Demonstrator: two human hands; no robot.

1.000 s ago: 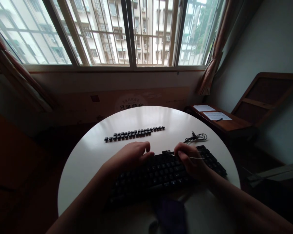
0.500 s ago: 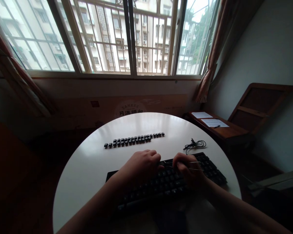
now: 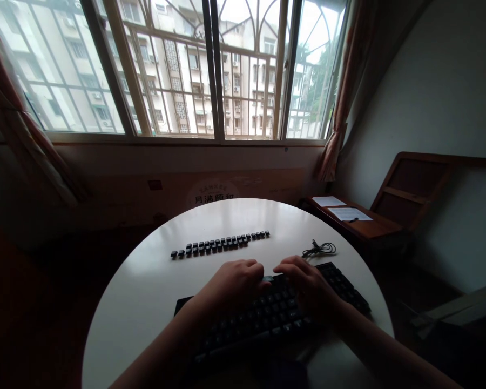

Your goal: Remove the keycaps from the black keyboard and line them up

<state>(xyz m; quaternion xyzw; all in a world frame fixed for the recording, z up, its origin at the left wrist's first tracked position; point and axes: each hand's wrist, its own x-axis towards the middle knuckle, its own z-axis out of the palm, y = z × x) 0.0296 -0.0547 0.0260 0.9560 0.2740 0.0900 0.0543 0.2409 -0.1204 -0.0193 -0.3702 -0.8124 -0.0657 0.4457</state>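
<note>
A black keyboard (image 3: 263, 321) lies on the round white table, partly covered by my hands and forearms. Over its back edge, my left hand (image 3: 243, 278) is closed, with a small keycap (image 3: 268, 279) showing at the fingertips, its face catching light. My right hand (image 3: 308, 281) is a little to the right, fingers curled over the keys and index finger pointing left. The wire keycap puller seen in it half a second ago is hidden now. Behind my hands, several black keycaps (image 3: 216, 247) stand in two rows.
A bundled black cable (image 3: 321, 248) lies behind the keyboard's right end. The round table (image 3: 137, 292) has its curved edge close on both sides. To the right, a low wooden seat (image 3: 362, 229) bears papers (image 3: 350, 214) and a pen. A barred window (image 3: 214, 81) spans the back.
The keycap on the wire puller in my right hand has passed to my left fingers. My hands have drawn slightly apart, and the puller's wires no longer show. The camera view has tilted up.
</note>
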